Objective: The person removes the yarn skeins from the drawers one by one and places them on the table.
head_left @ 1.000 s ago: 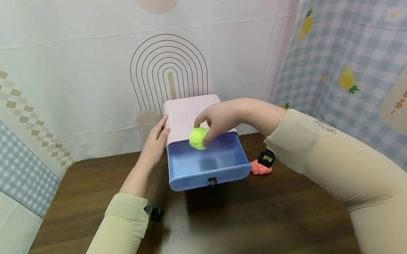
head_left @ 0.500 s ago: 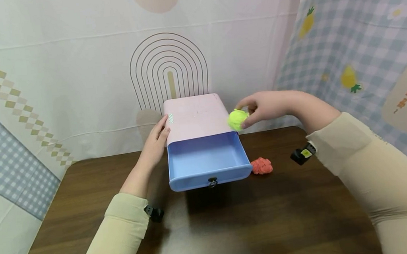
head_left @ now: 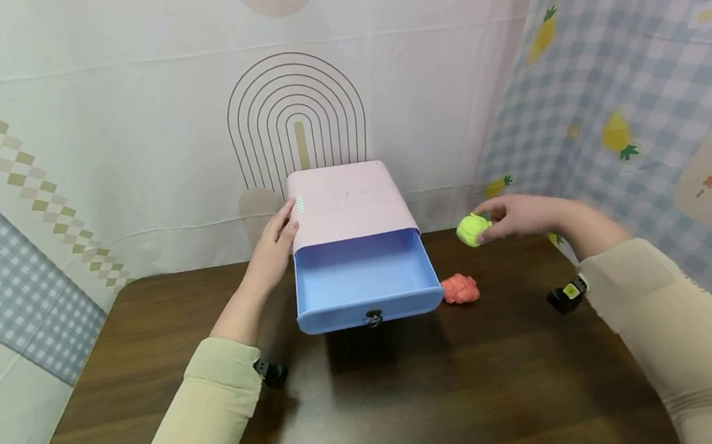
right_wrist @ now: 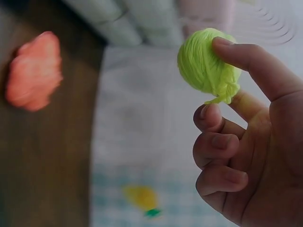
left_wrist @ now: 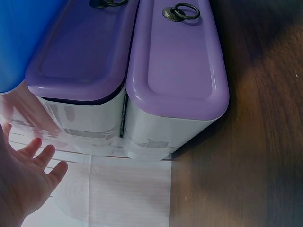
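A small drawer cabinet [head_left: 348, 202] with a pink top stands near the back of the table, its blue top drawer [head_left: 360, 277] pulled out and nothing inside. My left hand [head_left: 273, 246] rests on the cabinet's left side with fingers extended. In the left wrist view, two purple drawer fronts [left_wrist: 180, 61] with ring pulls stay closed under the blue one. Right of the cabinet, my right hand [head_left: 519, 216] pinches a lime-green ball of yarn [right_wrist: 208, 64] between thumb and finger, above the table. A coral-red bundle of yarn [head_left: 459, 288] lies on the table beside the drawer.
The brown wooden table [head_left: 407, 399] extends in front of the cabinet. A white patterned cloth [head_left: 167, 139] hangs behind it, and a blue checked cloth [head_left: 647, 87] hangs on the right.
My right hand has carried the green ball from above the open drawer to the right, past the cabinet. My left hand stays in place on the cabinet's side.
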Demonstrator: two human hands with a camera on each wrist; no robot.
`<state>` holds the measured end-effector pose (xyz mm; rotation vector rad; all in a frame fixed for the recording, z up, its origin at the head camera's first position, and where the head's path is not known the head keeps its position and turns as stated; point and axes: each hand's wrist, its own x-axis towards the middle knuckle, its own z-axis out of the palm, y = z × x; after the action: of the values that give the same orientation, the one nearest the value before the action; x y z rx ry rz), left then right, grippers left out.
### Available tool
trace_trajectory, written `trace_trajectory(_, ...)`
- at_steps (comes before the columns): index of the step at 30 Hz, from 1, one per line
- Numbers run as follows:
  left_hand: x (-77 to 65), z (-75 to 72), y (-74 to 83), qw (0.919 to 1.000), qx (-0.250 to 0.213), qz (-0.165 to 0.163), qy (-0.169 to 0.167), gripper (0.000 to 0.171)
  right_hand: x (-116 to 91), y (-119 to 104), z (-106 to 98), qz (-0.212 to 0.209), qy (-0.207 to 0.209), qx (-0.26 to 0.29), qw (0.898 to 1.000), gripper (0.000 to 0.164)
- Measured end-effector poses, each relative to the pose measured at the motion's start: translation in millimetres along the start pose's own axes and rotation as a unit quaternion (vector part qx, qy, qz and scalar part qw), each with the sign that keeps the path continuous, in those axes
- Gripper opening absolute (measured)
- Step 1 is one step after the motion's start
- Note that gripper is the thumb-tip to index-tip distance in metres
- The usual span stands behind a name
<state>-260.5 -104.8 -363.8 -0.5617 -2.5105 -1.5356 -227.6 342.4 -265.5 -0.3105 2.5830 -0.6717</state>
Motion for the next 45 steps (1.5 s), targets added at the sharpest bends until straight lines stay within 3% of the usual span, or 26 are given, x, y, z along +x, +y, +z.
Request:
trace_trajectory(11, 2.4, 2.0, 1.7, 1.0000, -0.004, 0.004, 0.001, 0.059, 15.1, 81.3, 43.1, 0.059, -0.049, 0.065, 0.995, 0.070)
trace_trajectory(16, 2.3, 1.8, 3.6, 1.0000, -0.007, 0.004, 0.000, 0.058, 19.5, 100.4, 58.6, 0.060, -0.047, 0.023, 0.997, 0.068)
trace_trajectory(22, 2.7, 1.2, 4.9, 0.9999, -0.012, 0.006, -0.001, 0.058, 23.2, 109.7, 70.1, 0.054, -0.041, 0.006, 0.998, 0.065)
trace_trajectory(29, 3.3, 0.2, 5.1, 0.9999, -0.014, 0.006, 0.002, 0.057, 25.0, 109.5, 77.9, 0.062, -0.040, 0.045, 0.996, 0.064)
trace_trajectory(45, 1.3, -0.2, 2.4, 1.0000, -0.003, -0.008, -0.002, 0.057, 22.6, 109.9, 75.3, 0.070, -0.077, 0.071, 0.992, 0.072)
